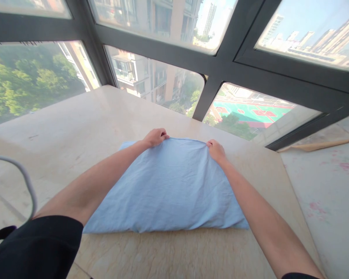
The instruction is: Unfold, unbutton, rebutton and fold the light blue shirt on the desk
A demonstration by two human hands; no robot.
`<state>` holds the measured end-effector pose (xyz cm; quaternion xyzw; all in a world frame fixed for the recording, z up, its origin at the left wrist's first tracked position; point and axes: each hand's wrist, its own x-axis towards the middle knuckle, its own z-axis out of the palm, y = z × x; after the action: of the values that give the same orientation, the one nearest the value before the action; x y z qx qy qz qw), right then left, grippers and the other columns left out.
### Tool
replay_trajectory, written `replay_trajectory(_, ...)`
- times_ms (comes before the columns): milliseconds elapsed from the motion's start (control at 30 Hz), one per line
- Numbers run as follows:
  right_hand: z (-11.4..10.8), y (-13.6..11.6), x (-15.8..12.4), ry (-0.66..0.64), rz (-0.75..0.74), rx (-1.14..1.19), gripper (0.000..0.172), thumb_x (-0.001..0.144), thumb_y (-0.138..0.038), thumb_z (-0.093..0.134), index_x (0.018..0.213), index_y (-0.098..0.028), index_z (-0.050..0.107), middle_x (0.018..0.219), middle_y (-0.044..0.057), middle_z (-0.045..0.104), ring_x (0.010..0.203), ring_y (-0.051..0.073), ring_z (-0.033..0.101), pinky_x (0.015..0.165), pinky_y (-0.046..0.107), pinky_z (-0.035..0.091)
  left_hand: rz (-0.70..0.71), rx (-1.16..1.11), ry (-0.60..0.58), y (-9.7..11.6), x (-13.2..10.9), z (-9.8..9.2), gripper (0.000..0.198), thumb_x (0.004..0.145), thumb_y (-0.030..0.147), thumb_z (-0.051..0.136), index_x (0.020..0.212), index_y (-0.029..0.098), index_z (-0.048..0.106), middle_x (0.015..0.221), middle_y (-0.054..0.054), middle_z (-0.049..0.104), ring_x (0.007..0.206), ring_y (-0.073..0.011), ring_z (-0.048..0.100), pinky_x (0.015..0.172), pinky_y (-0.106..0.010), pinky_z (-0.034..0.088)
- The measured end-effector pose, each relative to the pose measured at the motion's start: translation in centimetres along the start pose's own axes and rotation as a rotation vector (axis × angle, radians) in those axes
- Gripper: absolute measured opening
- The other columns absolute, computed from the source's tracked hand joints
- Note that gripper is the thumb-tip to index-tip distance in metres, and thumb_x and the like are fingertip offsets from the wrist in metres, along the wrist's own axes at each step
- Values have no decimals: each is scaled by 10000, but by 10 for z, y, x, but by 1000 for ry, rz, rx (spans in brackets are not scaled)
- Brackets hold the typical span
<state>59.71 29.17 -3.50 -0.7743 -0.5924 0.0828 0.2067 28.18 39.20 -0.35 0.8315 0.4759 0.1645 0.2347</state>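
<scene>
A light blue cloth (168, 186) lies spread on the pale marble-look sill, slightly wrinkled, its near edge thick and rounded like a fold. My left hand (157, 138) pinches the far edge of the cloth left of its middle. Farther right along the same edge, my right hand (216, 150) grips it between thumb and fingers. Between the two hands the edge is drawn fairly straight. My right forearm covers part of the cloth's right side, and my left forearm crosses its left side. Whether anything lies inside the cloth cannot be seen.
Beyond the cloth, the sill (84, 128) meets windows with a dark grey frame (163, 54). A grey cable (27, 182) curves at the left. The right wall (331, 186) has flowered paper, peeling near the window.
</scene>
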Motion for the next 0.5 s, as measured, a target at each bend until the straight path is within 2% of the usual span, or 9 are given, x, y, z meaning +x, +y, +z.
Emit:
replay_trajectory(200, 7, 3, 0, -44, -22, -39, 216, 929, -222, 461, 912, -205, 675, 955, 66, 720, 903, 208, 621, 735, 268, 413, -61, -58, 47, -2, 3, 6, 241, 829, 398, 583, 837, 184, 694, 845, -70, 711, 800, -210, 617, 748, -305, 440)
replay_trajectory(367, 11, 0, -4, -32, -92, -102, 234, 954, -214, 430, 965, -185, 663, 1026, 111, 679, 962, 227, 599, 795, 291, 412, -151, 58, 51, 5, 2, 6, 288, 902, 402, 505, 875, 172, 675, 914, -114, 716, 875, -251, 643, 778, -333, 442)
replay_trajectory(500, 10, -3, -9, 24, -73, -149, 284, 974, -230, 379, 1016, -166, 653, 1042, 147, 651, 1001, 256, 573, 866, 340, 404, -131, 192, 210, 24, -9, 2, 328, 972, 376, 389, 1063, 159, 617, 1095, -154, 681, 1051, -290, 620, 891, -397, 427)
